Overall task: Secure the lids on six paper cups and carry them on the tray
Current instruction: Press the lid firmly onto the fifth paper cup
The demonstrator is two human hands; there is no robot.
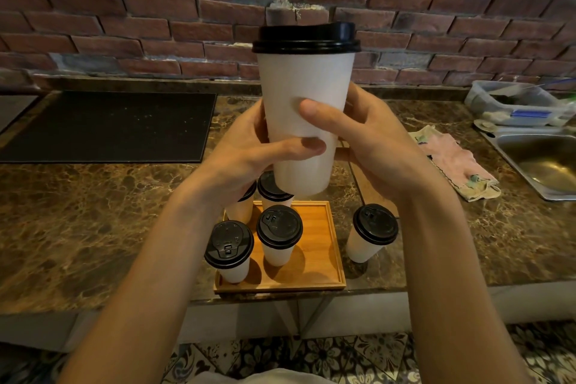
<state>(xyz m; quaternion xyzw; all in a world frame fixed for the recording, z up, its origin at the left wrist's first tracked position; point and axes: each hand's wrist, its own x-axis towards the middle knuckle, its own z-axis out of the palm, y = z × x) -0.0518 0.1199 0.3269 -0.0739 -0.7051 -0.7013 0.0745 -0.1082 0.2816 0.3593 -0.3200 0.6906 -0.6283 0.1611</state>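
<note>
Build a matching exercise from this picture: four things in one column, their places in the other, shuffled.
Things
1. raised cup
2. tray
3. cloth
4. black mat

Places
A. lying beside the sink
B. on the counter, back left
C. gripped by left hand and right hand
D. under several lidded cups

Pairs: 1-C, 2-D, 3-A, 4-B

L hand (pixel 249 146) & R hand (pixel 374 140) bare, arms bare down to near edge; thumbnails short. Pale garment (pixel 265 376) at near edge, centre.
</note>
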